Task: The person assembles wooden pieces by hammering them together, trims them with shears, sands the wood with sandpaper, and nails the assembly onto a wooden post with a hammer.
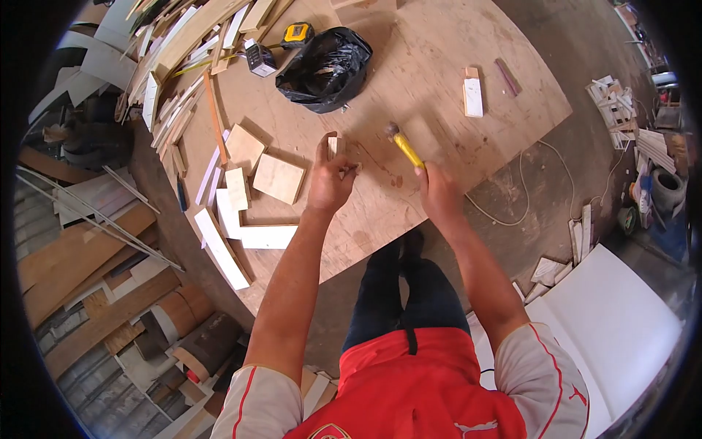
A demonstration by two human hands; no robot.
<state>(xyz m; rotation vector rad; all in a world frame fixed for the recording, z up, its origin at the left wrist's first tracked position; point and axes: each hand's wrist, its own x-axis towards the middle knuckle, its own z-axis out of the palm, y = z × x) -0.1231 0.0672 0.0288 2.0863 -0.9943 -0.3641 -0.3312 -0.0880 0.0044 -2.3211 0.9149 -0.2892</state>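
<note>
My right hand [441, 192] is wrapped round the yellow handle of a hammer [406, 148], whose dark head points away from me over the table. My left hand [333, 179] is closed about a small pale wood block [334, 145], which shows between the thumb side and the fingers. Whether a nail is pinched in the fingertips is too small to tell. The hammer head is apart from the block, to its right. Two square wood blocks, one of them the nearer block [279, 178], lie left of my left hand beside a smaller wood piece [238, 189].
The plywood table [409, 80] carries a black plastic bag [325, 69], a yellow tape measure [297, 34], a small box [259, 58] and a white-faced block [473, 95]. White strips [221, 249] lie near its left edge. Timber offcuts [186, 44] pile up at the far left. A cord [523, 212] crosses the floor.
</note>
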